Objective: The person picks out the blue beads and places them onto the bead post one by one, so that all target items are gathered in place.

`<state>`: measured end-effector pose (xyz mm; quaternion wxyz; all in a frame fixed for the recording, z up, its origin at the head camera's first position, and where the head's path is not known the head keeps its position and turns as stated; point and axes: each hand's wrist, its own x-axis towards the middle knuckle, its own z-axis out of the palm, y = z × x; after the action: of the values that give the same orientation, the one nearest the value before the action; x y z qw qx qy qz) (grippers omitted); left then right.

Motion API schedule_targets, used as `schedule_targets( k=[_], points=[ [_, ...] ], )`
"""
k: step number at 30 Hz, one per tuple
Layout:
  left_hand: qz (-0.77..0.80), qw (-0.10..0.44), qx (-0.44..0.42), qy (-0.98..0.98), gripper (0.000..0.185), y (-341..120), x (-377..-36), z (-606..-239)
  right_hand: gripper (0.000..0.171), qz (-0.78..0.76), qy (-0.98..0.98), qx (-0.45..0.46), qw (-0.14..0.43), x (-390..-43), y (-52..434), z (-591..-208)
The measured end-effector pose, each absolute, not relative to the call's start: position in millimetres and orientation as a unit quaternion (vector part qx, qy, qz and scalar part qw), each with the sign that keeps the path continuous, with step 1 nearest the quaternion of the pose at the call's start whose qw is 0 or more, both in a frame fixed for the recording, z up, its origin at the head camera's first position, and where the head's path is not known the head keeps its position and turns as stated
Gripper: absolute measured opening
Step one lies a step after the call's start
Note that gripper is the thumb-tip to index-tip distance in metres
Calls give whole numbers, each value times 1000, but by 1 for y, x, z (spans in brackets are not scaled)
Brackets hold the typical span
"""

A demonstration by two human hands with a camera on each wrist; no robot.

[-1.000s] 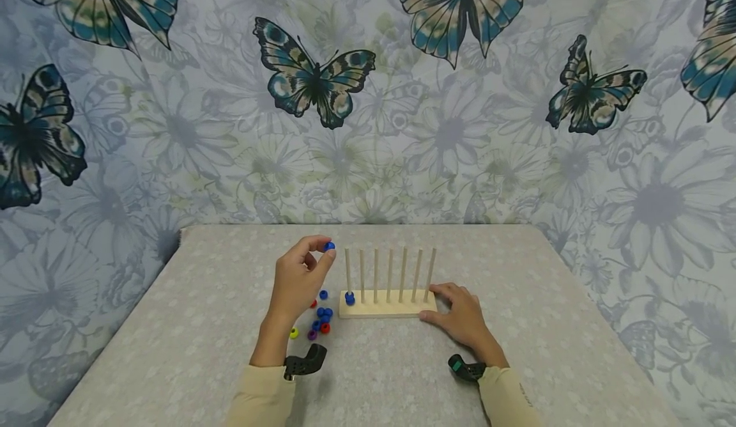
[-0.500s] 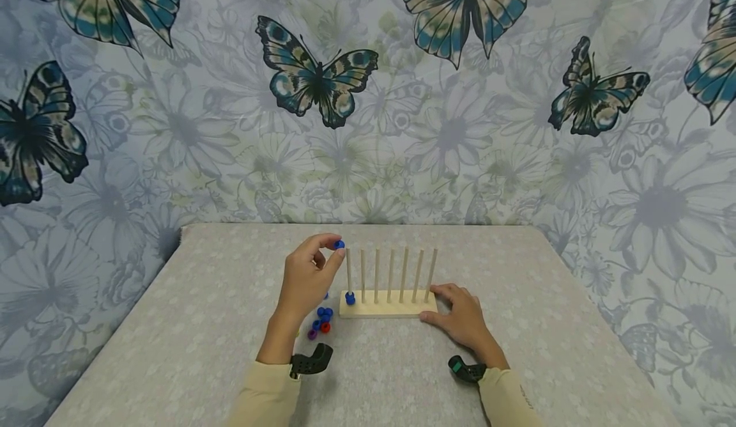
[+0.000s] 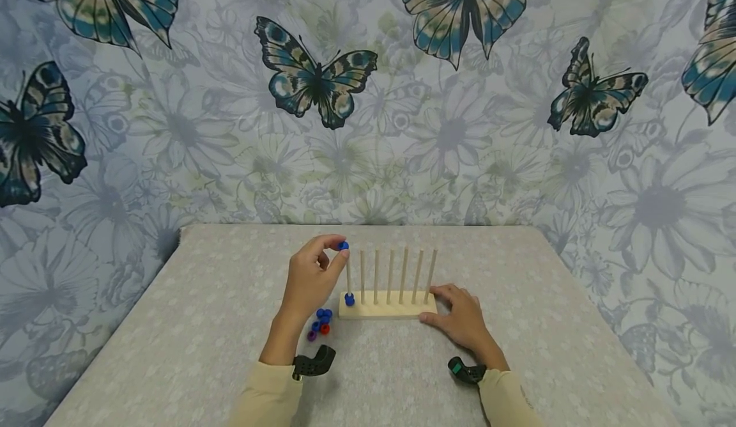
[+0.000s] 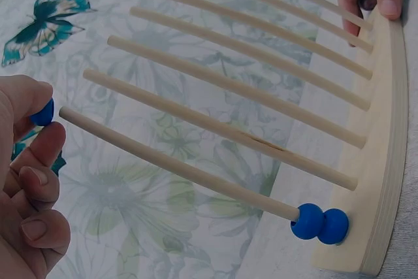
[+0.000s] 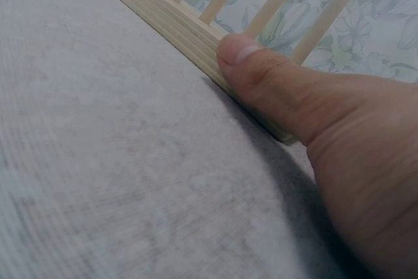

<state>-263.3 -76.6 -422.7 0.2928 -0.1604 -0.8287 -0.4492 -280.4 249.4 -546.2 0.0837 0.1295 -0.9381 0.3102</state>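
My left hand (image 3: pixel 310 280) pinches a blue bead (image 4: pixel 43 114) between thumb and forefinger. The bead is at the tip of the leftmost peg (image 4: pixel 176 161); a small gap shows between them in the left wrist view. Two blue beads (image 4: pixel 320 223) sit at the foot of that peg. The other pegs of the wooden peg board (image 3: pixel 386 312) carry no beads. At the board's right end my right hand (image 3: pixel 460 318) grips the base, its thumb (image 5: pixel 261 76) along the front edge and its fingers behind.
Left of the board, on the cloth-covered table (image 3: pixel 391 382), lie several loose blue beads (image 3: pixel 321 313), a red bead (image 3: pixel 324 329) and a purple bead (image 3: pixel 312 336). My left forearm may hide others. A butterfly-patterned wall covering (image 3: pixel 448 158) stands behind the table.
My left hand has moved to the right with the blue bead, from beside the leftmost peg to its tip. The right hand has stayed on the board's end.
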Motion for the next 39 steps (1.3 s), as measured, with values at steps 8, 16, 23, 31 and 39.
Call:
schedule_targets(
  k=[8,16,23,31,39],
  points=[
    [-450,282,-163,-832,24,-76,-263,-424,73,307,-940,127,76,-280,248,-546],
    [-446,277,-157,-837,24,-77,-263,-424,72,305,-940,128,77,-283,245,-546],
    [-447,274,-160,-836,25,-74,-265,-427,72,308,-941,119,67,-281,248,-544],
    [-439,279,-162,-839,24,-73,-266,-429,74,307,-940,128,73,-281,249,-545],
    [-433,279,-165,-841,24,-72,-266,-428,74,307,-940,127,72,-281,249,-543]
  ],
)
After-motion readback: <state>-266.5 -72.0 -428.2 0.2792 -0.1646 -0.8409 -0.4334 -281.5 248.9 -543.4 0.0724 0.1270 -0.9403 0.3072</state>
